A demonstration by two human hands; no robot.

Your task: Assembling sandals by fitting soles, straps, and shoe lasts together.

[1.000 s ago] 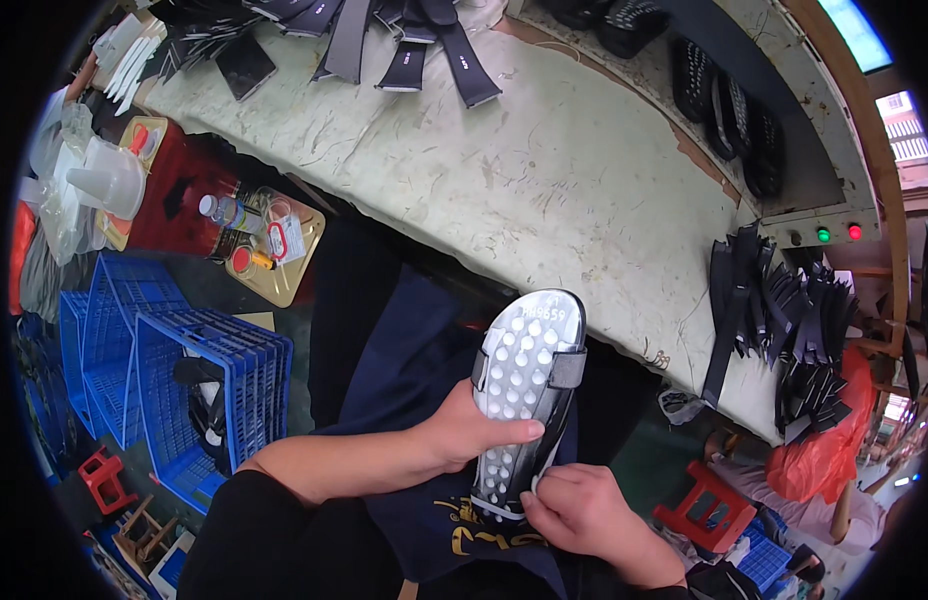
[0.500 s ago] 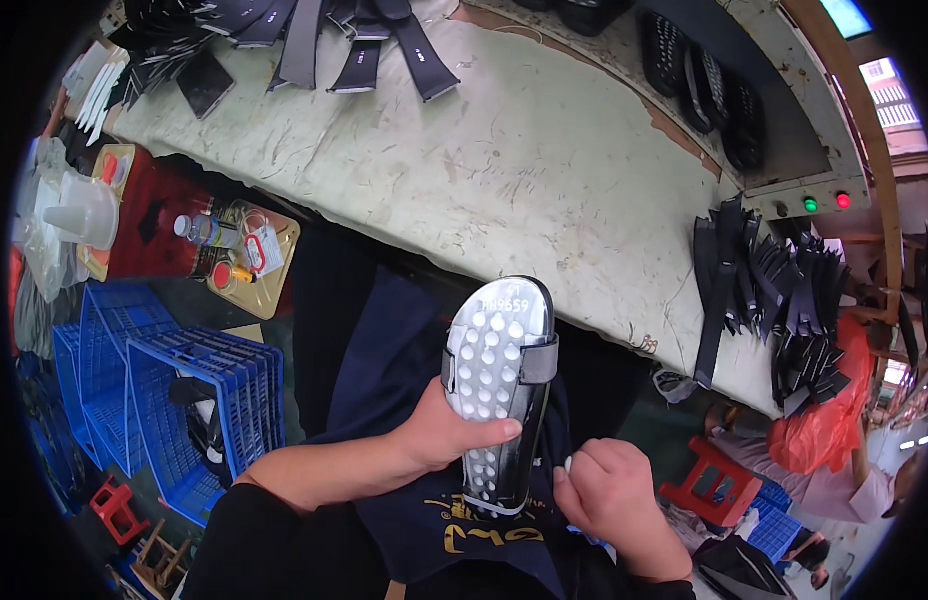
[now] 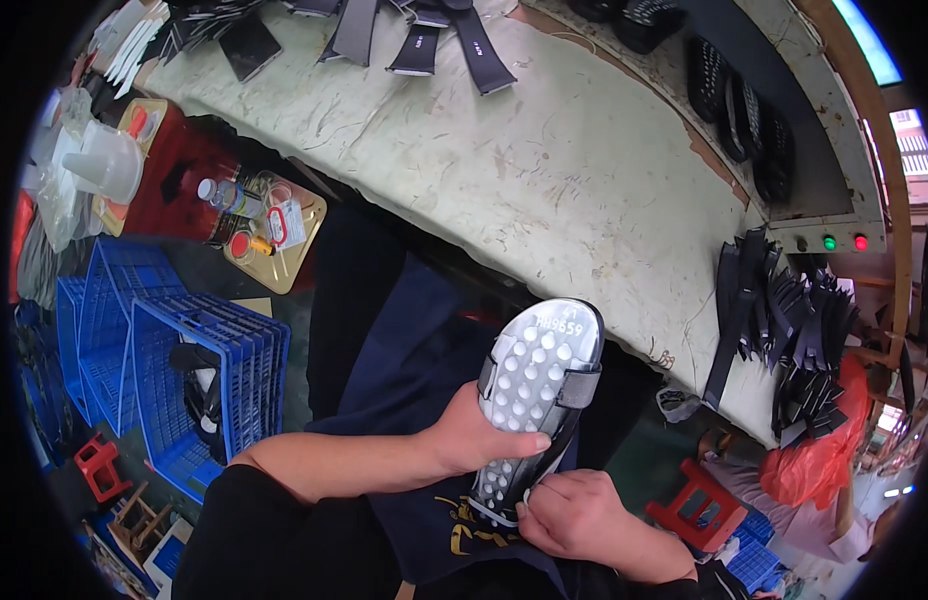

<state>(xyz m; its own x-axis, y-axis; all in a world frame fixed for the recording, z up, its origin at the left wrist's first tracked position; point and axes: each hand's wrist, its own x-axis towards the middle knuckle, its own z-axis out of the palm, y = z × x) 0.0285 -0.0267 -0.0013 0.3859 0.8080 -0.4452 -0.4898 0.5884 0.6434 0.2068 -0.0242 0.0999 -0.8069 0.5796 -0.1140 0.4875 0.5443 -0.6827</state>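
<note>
My left hand (image 3: 474,438) is closed around a shoe last (image 3: 529,372), thumb lying across its bumpy silver sole plate. The last is held sole up in front of my body, its rounded end pointing away from me. A black strap (image 3: 579,388) wraps it, with ends folded over both edges of the plate. My right hand (image 3: 576,512) is curled closed against the last's near right edge. A small pale bit shows by its fingers, too little to name. Much of the last's underside is hidden behind the plate and my left hand.
A pale worktable (image 3: 544,170) spans ahead, with black straps (image 3: 484,55) at the back and a pile of strips (image 3: 744,300) at its right. Blue crates (image 3: 249,350) stand lower left, near a tray (image 3: 284,275) with a bottle (image 3: 224,197). A red stool (image 3: 696,508) and a person are at right.
My right hand has moved left and in, from apart to against the last's near edge. The last and my left hand sit slightly further right and lower in view; the whole view has shifted.
</note>
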